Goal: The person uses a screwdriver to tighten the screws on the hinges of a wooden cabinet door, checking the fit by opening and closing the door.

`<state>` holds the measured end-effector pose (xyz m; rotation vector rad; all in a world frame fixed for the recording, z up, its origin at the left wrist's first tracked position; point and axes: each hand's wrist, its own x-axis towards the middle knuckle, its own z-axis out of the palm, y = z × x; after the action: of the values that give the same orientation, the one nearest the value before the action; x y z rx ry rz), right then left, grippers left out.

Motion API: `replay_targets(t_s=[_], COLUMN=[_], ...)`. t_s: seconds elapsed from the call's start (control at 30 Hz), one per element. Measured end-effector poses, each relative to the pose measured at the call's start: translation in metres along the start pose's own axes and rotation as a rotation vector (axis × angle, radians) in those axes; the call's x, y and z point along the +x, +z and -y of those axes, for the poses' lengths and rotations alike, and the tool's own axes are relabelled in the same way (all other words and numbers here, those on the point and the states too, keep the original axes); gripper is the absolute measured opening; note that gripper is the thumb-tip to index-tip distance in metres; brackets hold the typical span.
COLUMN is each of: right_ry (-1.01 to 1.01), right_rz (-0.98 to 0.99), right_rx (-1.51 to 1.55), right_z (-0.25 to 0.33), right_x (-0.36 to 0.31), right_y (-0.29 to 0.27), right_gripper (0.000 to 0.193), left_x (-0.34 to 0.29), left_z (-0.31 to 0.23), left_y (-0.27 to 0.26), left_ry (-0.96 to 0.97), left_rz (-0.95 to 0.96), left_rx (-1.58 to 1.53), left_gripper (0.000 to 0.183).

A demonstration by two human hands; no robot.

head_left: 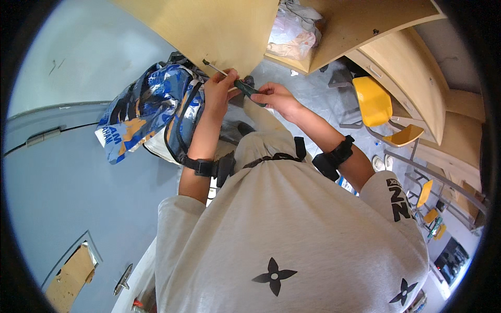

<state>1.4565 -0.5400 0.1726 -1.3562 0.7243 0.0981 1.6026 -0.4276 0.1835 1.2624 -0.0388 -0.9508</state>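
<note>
A screwdriver [250,92] with a dark green handle and a thin metal shaft lies slantwise between my two hands. My right hand [280,99] is closed on the rear end of its handle. Around the shaft near the front of the handle, the fingers of my left hand [221,88] are closed. The shaft points up and left, over the pale wooden door panel [219,31]. A small dark piece shows at the shaft's tip; whether it is part of the door or sits on the tip, I cannot tell.
A blue patterned bag [156,104] bulges beside my left arm, against the grey-blue door [68,182]. An open wooden cupboard [355,36] holds a plastic bag of cloth [295,31]. Yellow chairs [372,100] and wooden desks [402,57] stand at the right.
</note>
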Motion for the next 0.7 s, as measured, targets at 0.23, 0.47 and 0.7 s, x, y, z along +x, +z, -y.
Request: replay_targets(t_s=[0.23,0.47,0.7], right_ry=[0.390,0.016,-0.147], right_rz=[0.522,0.023,-0.001], right_rx=[0.765,0.302,-0.067], right_z=[0.011,0.001,0.016], right_x=[-0.015,-0.013,-0.016], right_y=[-0.011,0.004,0.007], right_gripper=[0.027,0.025,0.027], left_x=[-0.005,-0.007,0.003], left_z=[0.001,-0.010,-0.007], left_y=[0.005,0.006,-0.008], left_ry=[0.051,0.040,0.029], left_rz=[-0.028,0.011,-0.087], left_rx=[-0.115,-0.170,-0.066], left_gripper=[0.025,0.037,0.032])
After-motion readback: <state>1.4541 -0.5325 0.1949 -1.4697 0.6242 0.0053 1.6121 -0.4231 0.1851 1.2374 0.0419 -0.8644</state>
